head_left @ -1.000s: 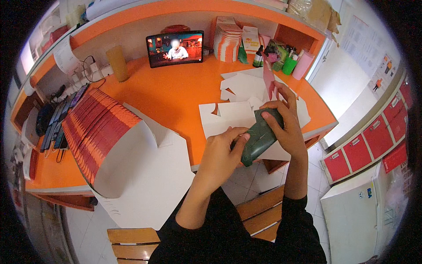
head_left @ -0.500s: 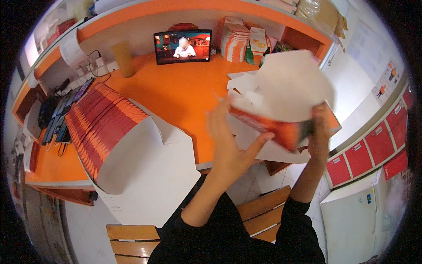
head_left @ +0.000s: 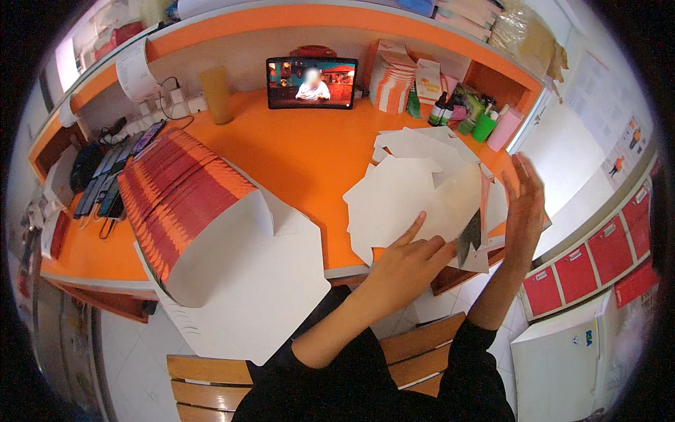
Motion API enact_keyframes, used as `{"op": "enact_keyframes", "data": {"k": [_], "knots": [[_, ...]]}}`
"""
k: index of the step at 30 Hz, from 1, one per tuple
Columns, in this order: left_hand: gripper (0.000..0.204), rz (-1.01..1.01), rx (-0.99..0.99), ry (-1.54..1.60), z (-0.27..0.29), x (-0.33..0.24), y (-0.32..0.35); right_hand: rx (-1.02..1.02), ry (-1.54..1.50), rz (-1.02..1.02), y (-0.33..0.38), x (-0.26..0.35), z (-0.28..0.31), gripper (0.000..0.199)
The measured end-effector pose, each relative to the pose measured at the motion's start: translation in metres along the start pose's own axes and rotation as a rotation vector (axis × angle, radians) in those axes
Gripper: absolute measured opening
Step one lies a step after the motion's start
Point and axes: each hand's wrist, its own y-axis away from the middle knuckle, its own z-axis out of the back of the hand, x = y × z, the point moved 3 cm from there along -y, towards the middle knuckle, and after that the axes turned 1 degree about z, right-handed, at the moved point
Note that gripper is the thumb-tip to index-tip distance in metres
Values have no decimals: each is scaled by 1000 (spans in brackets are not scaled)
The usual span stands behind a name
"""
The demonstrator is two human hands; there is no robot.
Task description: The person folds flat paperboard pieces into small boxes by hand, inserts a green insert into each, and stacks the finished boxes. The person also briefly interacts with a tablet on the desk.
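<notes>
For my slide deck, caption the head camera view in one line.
Left hand and right hand handle a flat white carton blank at an orange desk, beside a fanned stack of blanks.

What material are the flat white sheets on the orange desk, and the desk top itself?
The flat white sheets look like thin matte cardboard: die-cut edges, one bending under the left hand. The desk top looks like smooth orange laminate, with a soft sheen; its core is hidden.

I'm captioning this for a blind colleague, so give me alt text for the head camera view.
Seen from above, a person's left hand and right hand handle a flat white cardboard blank on a loose pile at the edge of an orange desk. To the left lies a long fanned stack of red-and-orange printed blanks, and a tablet stands at the back.
</notes>
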Motion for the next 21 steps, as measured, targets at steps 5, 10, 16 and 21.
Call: {"op": "enact_keyframes", "data": {"k": [5,10,16,21], "knots": [[12,467,227,284,11,6,-6,735,317,287,25,41,-38,26],[17,598,229,713,-1,23,-4,482,-24,296,25,30,-10,34],[24,718,182,831,2,27,2,334,886,373,44,51,-61,23],[24,575,176,864,-2,31,4,349,1056,313,51,60,-65,14]]}}
